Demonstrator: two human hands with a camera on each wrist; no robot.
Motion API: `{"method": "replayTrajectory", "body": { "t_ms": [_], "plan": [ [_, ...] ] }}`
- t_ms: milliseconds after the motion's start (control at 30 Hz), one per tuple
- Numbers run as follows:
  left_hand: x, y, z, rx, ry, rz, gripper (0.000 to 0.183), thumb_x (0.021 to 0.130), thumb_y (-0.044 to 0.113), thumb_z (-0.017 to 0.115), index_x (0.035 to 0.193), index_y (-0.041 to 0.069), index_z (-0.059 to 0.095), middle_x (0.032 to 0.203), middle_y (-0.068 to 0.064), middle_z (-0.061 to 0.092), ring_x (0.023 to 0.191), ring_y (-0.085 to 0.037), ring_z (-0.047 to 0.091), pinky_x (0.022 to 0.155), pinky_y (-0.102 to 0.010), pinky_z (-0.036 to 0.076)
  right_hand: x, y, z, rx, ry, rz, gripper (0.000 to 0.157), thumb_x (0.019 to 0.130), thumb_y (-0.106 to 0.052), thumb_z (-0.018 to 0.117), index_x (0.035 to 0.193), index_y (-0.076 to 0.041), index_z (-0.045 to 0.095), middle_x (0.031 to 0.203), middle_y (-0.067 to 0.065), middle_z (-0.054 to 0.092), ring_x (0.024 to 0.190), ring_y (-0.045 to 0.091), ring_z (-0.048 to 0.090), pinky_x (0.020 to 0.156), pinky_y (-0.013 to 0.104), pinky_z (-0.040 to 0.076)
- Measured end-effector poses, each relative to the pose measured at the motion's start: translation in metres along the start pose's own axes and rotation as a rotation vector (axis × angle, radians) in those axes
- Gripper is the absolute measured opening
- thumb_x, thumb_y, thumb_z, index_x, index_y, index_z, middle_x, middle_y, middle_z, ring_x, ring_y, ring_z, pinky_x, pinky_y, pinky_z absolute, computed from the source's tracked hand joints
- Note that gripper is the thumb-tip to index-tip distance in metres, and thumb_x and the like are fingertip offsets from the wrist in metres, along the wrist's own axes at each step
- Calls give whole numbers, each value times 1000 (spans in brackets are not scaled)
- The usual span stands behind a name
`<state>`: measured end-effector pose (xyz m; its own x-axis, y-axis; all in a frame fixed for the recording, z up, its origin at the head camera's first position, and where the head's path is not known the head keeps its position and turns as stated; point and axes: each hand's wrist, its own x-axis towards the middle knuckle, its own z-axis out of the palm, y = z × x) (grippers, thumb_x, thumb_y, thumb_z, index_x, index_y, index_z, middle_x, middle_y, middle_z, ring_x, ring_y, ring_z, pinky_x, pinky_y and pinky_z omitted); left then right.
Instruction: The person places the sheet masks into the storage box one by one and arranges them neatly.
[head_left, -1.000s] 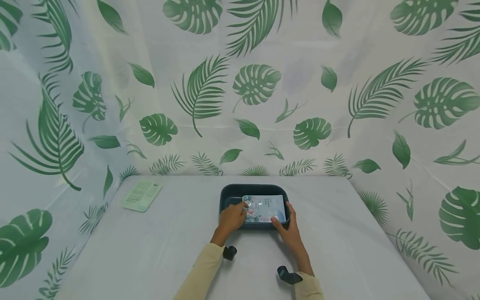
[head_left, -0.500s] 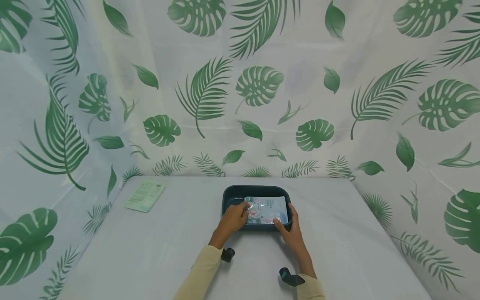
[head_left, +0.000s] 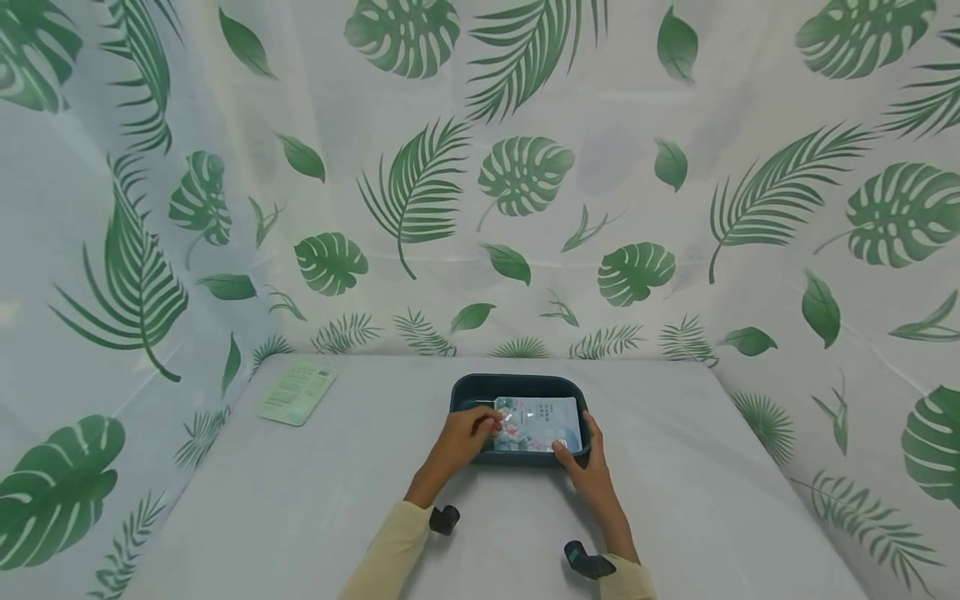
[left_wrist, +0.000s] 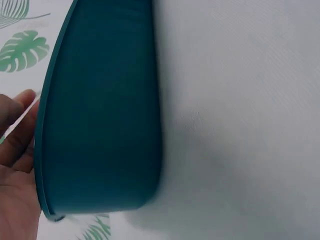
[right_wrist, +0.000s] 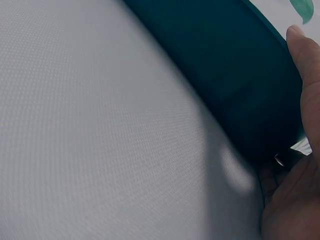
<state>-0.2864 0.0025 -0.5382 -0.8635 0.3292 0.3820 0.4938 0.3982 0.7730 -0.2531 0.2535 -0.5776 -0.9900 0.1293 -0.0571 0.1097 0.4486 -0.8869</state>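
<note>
A dark teal plastic tub (head_left: 517,459) stands on the white table. Inside it lies a pale blue sachet (head_left: 543,421) with printed flowers and lettering, towards the right side. My left hand (head_left: 461,435) is over the tub's front left, fingers loosely bent, fingertips right at the sachet's left edge. In the left wrist view those fingers (left_wrist: 15,145) show behind the tub's rim. My right hand (head_left: 588,471) grips the tub's front right corner, thumb over the front rim near the sachet and fingers along the right wall. The right wrist view shows this hand's thumb (right_wrist: 306,62) at the rim.
A light green sachet (head_left: 297,392) lies flat at the table's back left. White cloth walls with green leaf prints (head_left: 525,175) enclose the table (head_left: 360,483) at the back and sides. Dark wrist cameras (head_left: 588,560) stick out from both wrists.
My left hand has drawn back slightly to the left from the sachet, its fingers loosening. The right hand keeps its hold on the tub. The head view has shifted a little.
</note>
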Motion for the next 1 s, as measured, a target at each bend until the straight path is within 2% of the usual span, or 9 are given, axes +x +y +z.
{"method": "replayTrajectory", "body": {
  "t_ms": [67,167,300,400,467,567,700,800,1000],
  "plan": [
    [-2,-4,-5,-32,50,-1,18,100,5,53,107,2,69,97,-11,73,85,-19,72,73,-20,56,0,0,-1,-1,2,0,89,92,-50,62,156,-34,3,165,13,3,150,43,5,113,69,11],
    [-5,-12,-17,15,156,14,16,98,1,54,104,4,69,98,-10,71,86,-20,70,73,-25,57,0,0,-2,-5,3,-7,89,92,-50,62,156,-35,2,166,12,3,151,42,4,113,68,11],
    [-10,-29,-39,225,323,7,17,91,-6,58,97,3,71,99,-13,68,93,-27,66,78,-37,56,0,0,-2,-10,3,-6,90,92,-51,62,156,-35,2,166,11,3,151,42,4,114,68,11],
    [-22,-44,-62,423,397,-77,14,86,-8,61,92,-1,71,100,-20,67,99,-37,62,85,-48,50,0,0,-2,-6,1,-3,90,91,-51,62,156,-34,2,166,11,3,151,41,4,114,68,10],
    [-34,-56,-79,573,393,-172,12,84,-7,62,92,-5,71,100,-25,67,105,-41,59,90,-53,45,-1,0,-1,-2,-2,-3,90,92,-51,62,156,-33,2,166,11,3,151,41,3,114,68,10],
    [-48,-69,-105,674,295,-418,23,88,2,61,107,-9,67,125,-37,53,125,-55,42,100,-63,37,-1,0,0,2,-4,-1,91,91,-50,62,156,-33,2,166,11,3,151,41,3,114,67,9],
    [-60,-78,-137,614,163,-731,46,96,14,55,136,-6,48,150,-44,6,135,-71,1,105,-76,16,-1,0,0,13,-6,5,91,91,-51,63,156,-33,2,166,12,2,151,41,2,114,67,9],
    [-66,-84,-156,554,176,-783,54,97,15,54,145,-4,37,151,-45,-9,132,-73,-11,102,-80,11,-2,-1,0,18,-13,7,91,91,-50,63,157,-32,2,166,12,1,151,41,2,114,68,9],
    [-80,-99,-180,556,252,-796,76,96,34,59,149,-7,23,148,-49,-10,127,-77,-12,98,-83,10,-3,-2,0,23,-9,-3,90,92,-48,63,157,-33,2,165,13,1,151,41,2,115,67,9]
  ]
}}
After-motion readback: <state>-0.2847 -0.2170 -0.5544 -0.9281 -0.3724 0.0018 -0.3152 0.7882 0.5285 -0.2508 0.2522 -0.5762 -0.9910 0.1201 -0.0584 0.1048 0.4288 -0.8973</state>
